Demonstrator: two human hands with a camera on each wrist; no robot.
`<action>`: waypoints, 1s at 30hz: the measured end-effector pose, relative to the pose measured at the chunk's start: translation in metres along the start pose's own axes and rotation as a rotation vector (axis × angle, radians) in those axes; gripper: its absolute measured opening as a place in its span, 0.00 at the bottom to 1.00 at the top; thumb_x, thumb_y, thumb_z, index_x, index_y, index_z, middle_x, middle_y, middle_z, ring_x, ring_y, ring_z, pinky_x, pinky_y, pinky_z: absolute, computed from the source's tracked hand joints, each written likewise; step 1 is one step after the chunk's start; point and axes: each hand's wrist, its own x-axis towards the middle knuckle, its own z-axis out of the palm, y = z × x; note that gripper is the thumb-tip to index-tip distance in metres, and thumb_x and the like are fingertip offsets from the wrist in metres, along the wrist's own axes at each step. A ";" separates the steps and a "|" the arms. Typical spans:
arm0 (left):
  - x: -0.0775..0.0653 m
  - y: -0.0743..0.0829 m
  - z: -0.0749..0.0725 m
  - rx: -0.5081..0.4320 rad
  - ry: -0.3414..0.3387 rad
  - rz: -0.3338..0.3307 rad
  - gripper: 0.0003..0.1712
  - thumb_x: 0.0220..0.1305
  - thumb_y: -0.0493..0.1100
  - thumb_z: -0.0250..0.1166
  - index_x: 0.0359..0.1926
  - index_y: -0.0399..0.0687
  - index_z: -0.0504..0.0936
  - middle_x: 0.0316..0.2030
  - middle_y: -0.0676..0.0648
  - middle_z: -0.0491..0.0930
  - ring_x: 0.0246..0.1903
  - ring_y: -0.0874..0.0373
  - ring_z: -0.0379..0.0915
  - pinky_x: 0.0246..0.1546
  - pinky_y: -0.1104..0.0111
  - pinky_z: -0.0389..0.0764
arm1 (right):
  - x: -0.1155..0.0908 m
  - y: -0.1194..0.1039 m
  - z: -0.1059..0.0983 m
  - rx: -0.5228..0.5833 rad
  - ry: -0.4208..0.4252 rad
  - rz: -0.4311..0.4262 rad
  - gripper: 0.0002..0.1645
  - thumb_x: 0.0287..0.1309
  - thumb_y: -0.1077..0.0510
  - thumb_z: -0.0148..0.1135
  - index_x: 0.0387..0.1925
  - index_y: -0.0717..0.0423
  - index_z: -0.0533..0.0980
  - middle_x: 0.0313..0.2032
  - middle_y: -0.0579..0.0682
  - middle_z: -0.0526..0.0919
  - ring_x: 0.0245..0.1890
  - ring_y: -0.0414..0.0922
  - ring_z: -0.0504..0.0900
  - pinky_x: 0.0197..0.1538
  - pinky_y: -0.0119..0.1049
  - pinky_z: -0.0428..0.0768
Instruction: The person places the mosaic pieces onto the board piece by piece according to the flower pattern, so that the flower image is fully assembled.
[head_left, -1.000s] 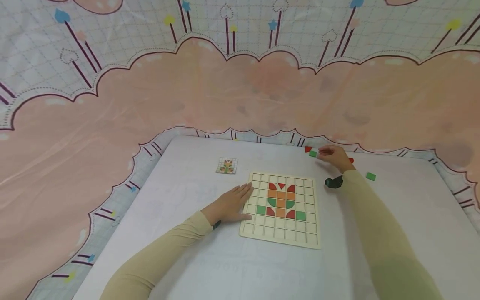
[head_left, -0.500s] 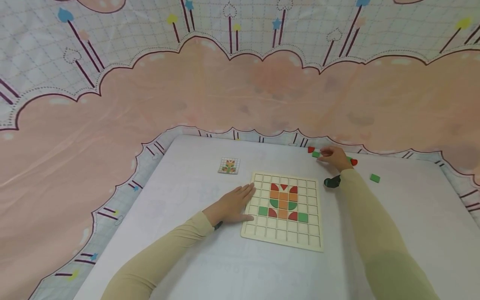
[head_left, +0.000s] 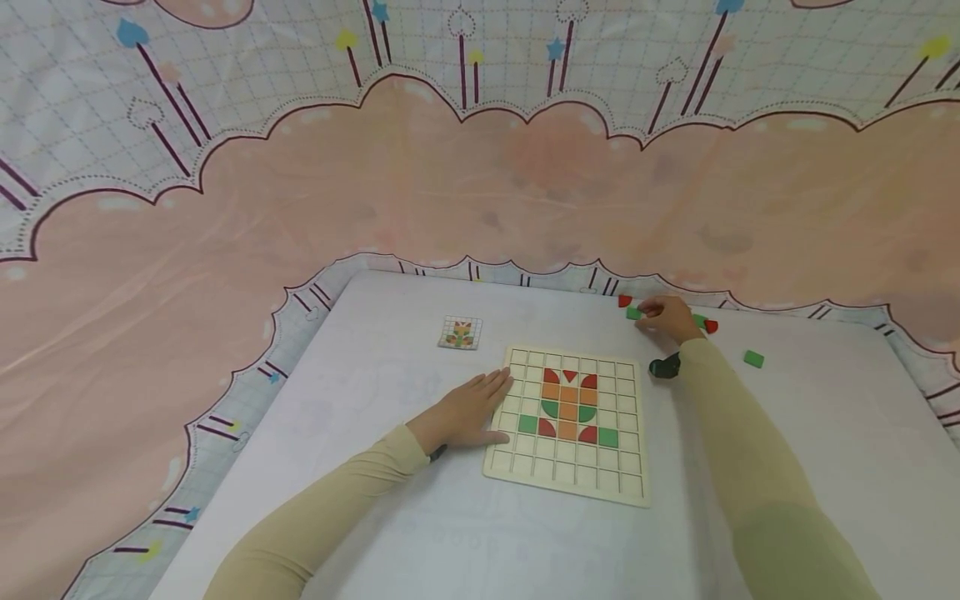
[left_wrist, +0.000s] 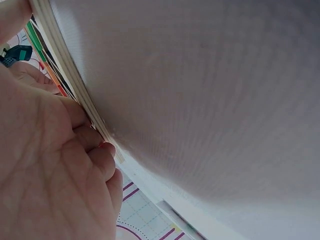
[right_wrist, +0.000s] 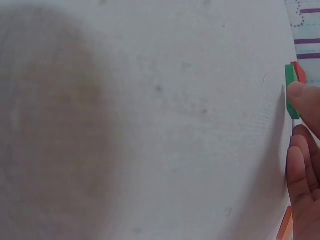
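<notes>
1. Grid board [head_left: 565,472] lies on the white tabletop [head_left: 375,525], coloured tiles [head_left: 568,412] around its middle
2. Left hand [head_left: 467,412] rests on the board's left edge, digits spread
3. Right hand [head_left: 667,317], beyond the board's far right corner, is at a green tile [right_wrist: 291,85]; whether pinching, I cannot tell
4. Pattern card [head_left: 460,332] lies off the board's far left corner

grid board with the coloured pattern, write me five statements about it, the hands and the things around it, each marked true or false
1. The left hand touches the grid board. True.
2. The right hand rests on the grid board. False: it is off the board, next to a green piece.
3. The triangle on the board is green. False: it is red.
4. The picture card lies apart from the board. True.
5. In the head view, the rightmost loose piece is green. True.
</notes>
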 end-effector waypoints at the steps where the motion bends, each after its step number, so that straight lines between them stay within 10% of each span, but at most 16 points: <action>1: 0.000 0.000 0.000 0.001 0.000 0.001 0.53 0.63 0.71 0.47 0.73 0.40 0.43 0.74 0.42 0.41 0.74 0.51 0.38 0.74 0.62 0.48 | 0.000 0.001 0.000 -0.004 0.000 0.007 0.22 0.55 0.60 0.64 0.50 0.67 0.74 0.45 0.62 0.75 0.45 0.53 0.71 0.51 0.43 0.72; 30: 0.001 0.000 0.000 0.012 0.009 0.005 0.53 0.63 0.71 0.47 0.73 0.40 0.44 0.74 0.41 0.41 0.74 0.51 0.39 0.74 0.62 0.49 | -0.019 0.004 -0.008 -0.067 -0.096 -0.061 0.19 0.51 0.59 0.68 0.44 0.65 0.76 0.36 0.57 0.79 0.38 0.49 0.74 0.43 0.34 0.73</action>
